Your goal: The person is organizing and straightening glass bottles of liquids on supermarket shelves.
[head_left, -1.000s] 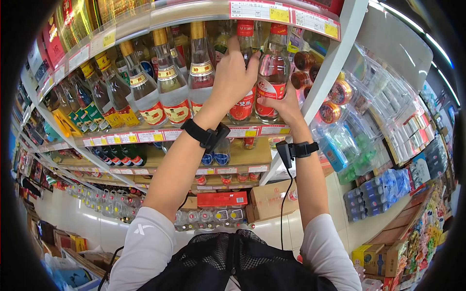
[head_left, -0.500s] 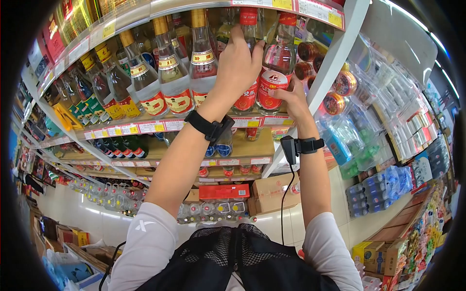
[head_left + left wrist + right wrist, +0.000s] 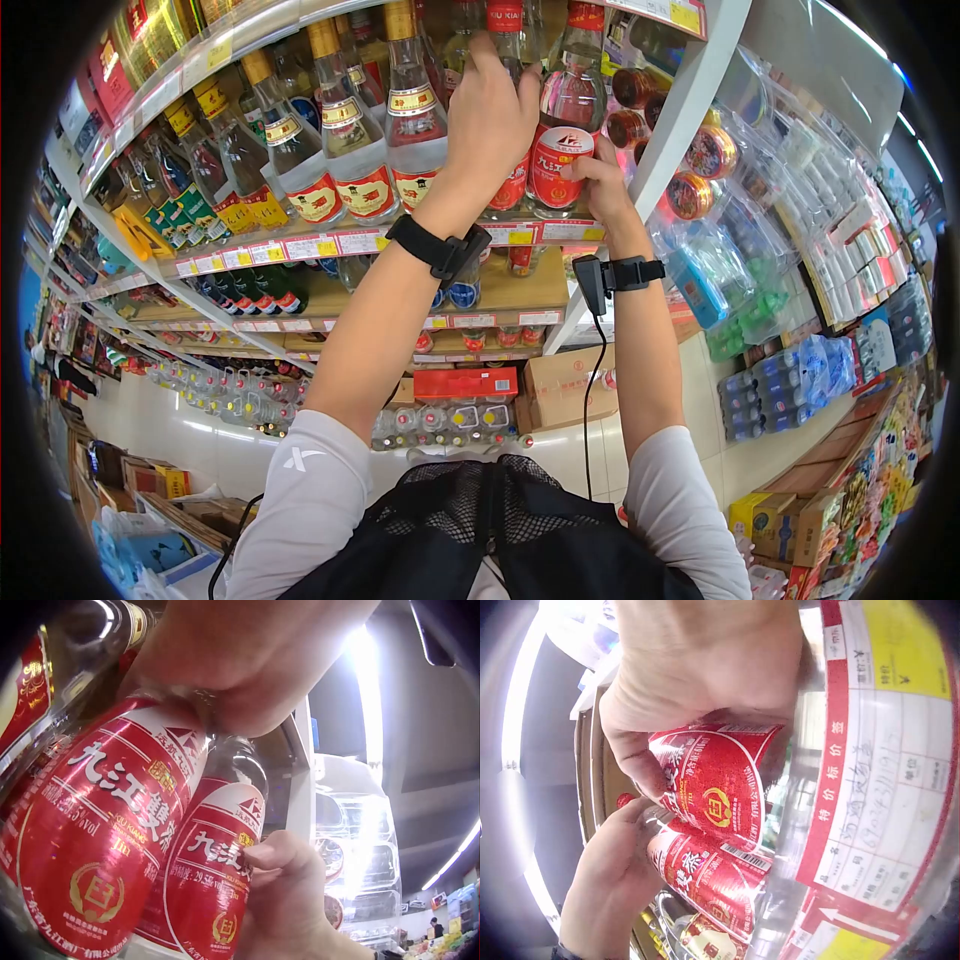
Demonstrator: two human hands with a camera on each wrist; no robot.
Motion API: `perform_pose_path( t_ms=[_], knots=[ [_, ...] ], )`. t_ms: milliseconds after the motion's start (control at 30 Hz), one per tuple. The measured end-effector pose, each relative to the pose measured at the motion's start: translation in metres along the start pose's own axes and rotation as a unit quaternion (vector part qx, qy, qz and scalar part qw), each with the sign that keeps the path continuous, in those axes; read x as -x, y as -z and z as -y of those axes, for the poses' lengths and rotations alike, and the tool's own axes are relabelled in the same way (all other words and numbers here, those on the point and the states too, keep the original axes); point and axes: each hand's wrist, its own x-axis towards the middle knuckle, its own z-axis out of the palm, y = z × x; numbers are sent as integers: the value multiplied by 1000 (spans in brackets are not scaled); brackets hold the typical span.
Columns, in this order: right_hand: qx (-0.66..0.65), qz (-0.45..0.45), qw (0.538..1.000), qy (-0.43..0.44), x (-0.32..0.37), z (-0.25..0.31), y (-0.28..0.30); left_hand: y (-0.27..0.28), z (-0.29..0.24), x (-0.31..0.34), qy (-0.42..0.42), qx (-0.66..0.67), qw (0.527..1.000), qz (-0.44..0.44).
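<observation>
Two clear glass bottles with red labels stand side by side at the right end of the shelf [image 3: 400,232]. My left hand [image 3: 492,130] grips the neck and shoulder of the left bottle [image 3: 105,832], below its red cap. The right bottle [image 3: 560,165] is held at its label by my right hand [image 3: 602,185]. In the left wrist view the right thumb lies against that label's edge, while the other right fingers are hidden behind the glass. Both labels face forward in this view. The right wrist view shows the left hand [image 3: 607,862] beyond the right bottle.
Taller bottles with gold caps [image 3: 345,150] crowd the shelf to the left. A white post [image 3: 690,120] rises just right of the bottles, with round lidded jars [image 3: 690,195] beyond it. Price tags [image 3: 870,757] line the shelf edge. Cartons [image 3: 568,390] sit on the floor below.
The right bottle has turned, so its label characters now face more to the front. My right thumb has shifted along the label. The left hand keeps its hold, and the head view has moved slightly.
</observation>
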Motion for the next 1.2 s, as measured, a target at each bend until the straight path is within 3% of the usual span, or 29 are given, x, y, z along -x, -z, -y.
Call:
perform_pose_path(
  t_ms=[167, 233, 333, 467, 567, 733, 867, 933, 1000, 1033, 1133, 1167, 1200],
  knots=[
    [36, -42, 991, 125, 13, 13, -26, -1, 0, 0, 7, -8, 1000, -11],
    [252, -129, 951, 124, 15, 17, -30, -4, 1, 0, 5, -14, 1000, -23],
    [283, -150, 931, 173, 17, 13, -35, -8, 2, 1, -14, -19, 998, -63],
    [248, -194, 933, 173, 13, -7, -31, -10, 1, 1, -8, -32, 996, -78],
    [347, -217, 896, 171, 15, -3, -36, -7, -3, 1, 12, -36, 998, -57],
    [376, -253, 833, 317, 7, -21, -34, 2, -7, 5, -33, 11, 998, -43],
    [401, -262, 820, 314, 20, -16, -48, 15, -11, 17, -46, 28, 998, -37],
    [461, -303, 750, 364, 24, -16, -56, 27, -10, 31, -187, -13, 978, -85],
    [448, -310, 757, 361, 26, -27, -54, 41, -6, 70, -216, 22, 975, -51],
    [434, -319, 763, 356, 27, -33, -54, 50, -9, 95, -172, 42, 984, -29],
    [462, -318, 732, 387, 28, -42, -53, 57, 12, 157, 83, 65, 991, 88],
    [473, -311, 712, 415, 26, -45, -51, 58, 24, 167, 82, 64, 991, 89],
    [456, -307, 713, 435, 23, -46, -52, 61, 32, 171, 166, 53, 977, 126]
  ],
)
